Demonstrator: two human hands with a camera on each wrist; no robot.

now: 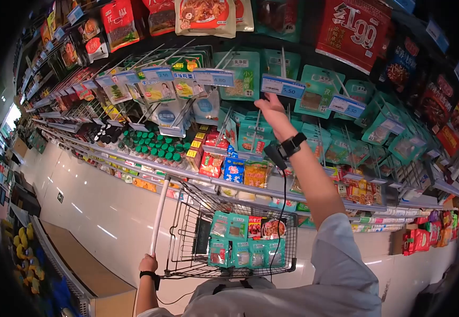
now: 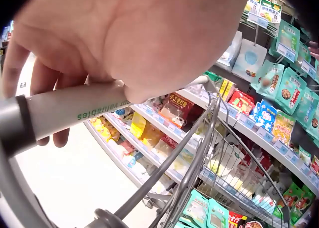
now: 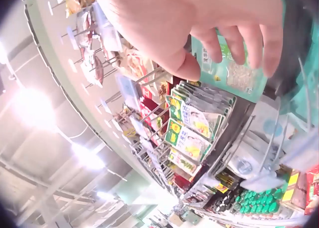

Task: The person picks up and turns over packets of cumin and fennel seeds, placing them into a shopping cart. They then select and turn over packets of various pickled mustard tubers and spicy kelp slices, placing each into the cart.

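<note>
Picking stage: right hand (image 1: 273,113), fingers loosely apart, reaches a hanging green packet (image 3: 234,68); left hand (image 1: 148,263) wraps cart handle (image 1: 159,214); next needs a pinch and an unhooking pull.

At twelve o'clock above my cart, a price tag (image 1: 283,86) reads 5.50; at one o'clock, a red bag (image 1: 352,30) shows 99.
</note>
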